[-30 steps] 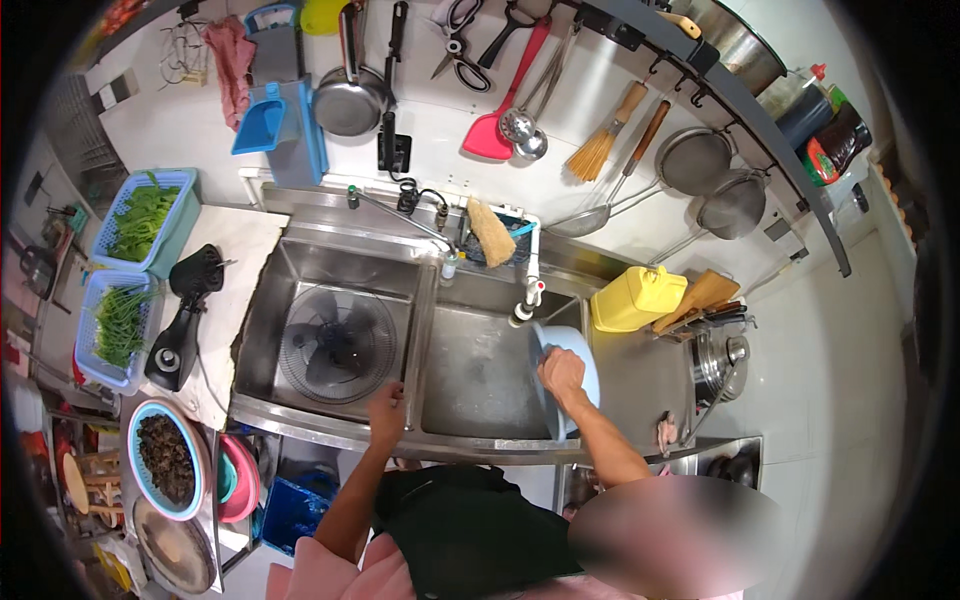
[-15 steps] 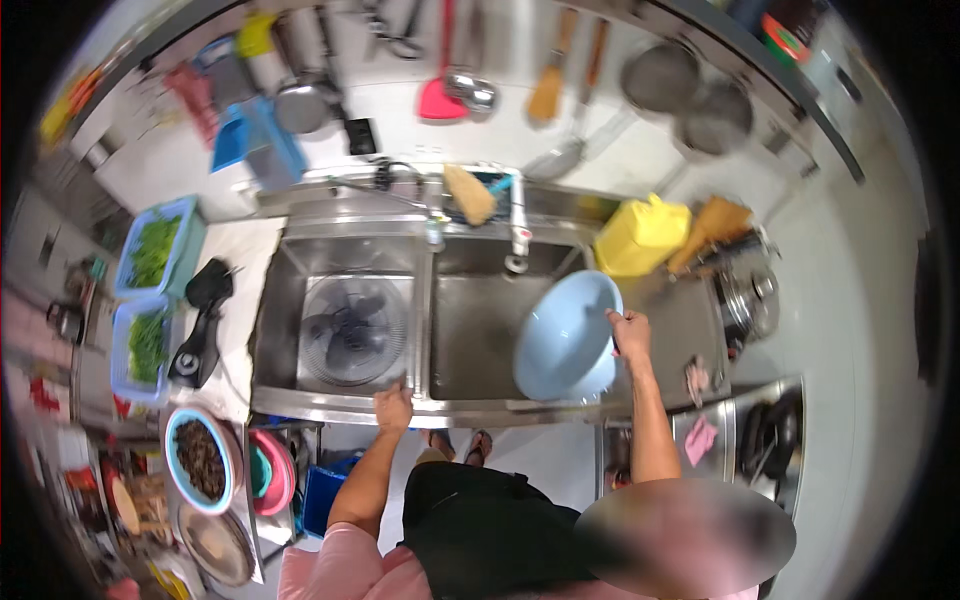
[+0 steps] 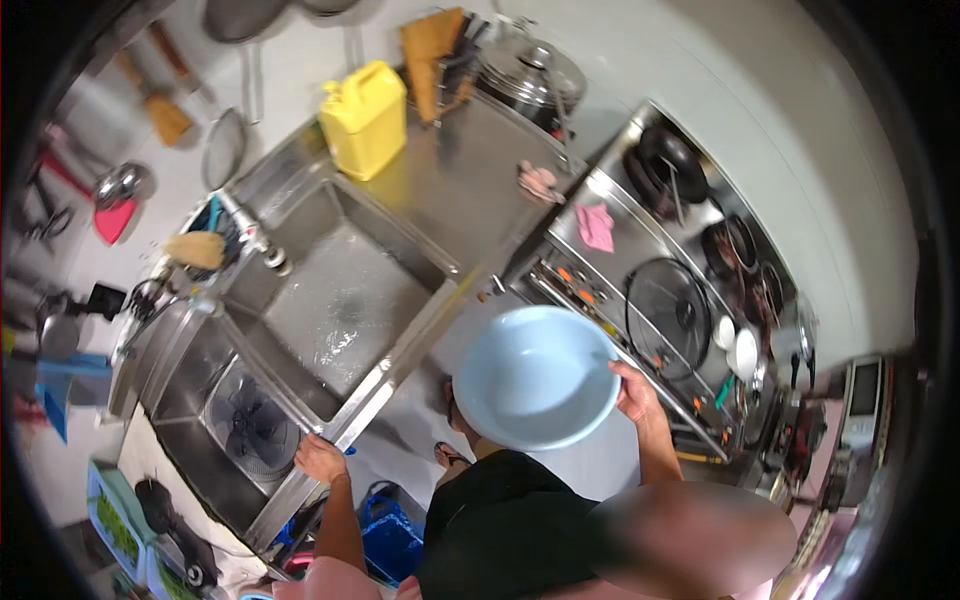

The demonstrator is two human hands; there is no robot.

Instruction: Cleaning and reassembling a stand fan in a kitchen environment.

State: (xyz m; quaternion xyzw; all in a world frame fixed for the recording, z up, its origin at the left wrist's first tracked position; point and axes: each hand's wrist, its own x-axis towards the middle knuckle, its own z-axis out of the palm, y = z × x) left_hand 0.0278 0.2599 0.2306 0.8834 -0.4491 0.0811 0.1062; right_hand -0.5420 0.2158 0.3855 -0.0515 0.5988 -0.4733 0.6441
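Currently, the two hands are held well apart. A light blue basin (image 3: 535,385) is carried in the air in front of the steel bench (image 3: 460,170), its open side turned up, by the right hand (image 3: 640,392), which is clamped on the right side of its rim. The left hand (image 3: 322,459) is laid on the front edge of the bench, close to where the divider between the two sinks meets that edge; whether the edge is gripped or only touched cannot be told. In the right sink (image 3: 340,305), a wet shine is seen on the floor, and a white tap (image 3: 262,245) is mounted at its back edge, with a tan scrubber (image 3: 195,251) kept just beside it. A dark fan (image 3: 252,425) is set down in the left sink (image 3: 185,437). Toward the right end of the bench, a yellow jug (image 3: 365,125) is stood near the back edge, and a crumpled pink cloth (image 3: 540,182) is left near the front right corner. Beyond the basin, a second pink cloth (image 3: 596,227) and a round black wire guard (image 3: 668,318) are placed on the stove (image 3: 610,265), the cloth nearer the end beside the bench.
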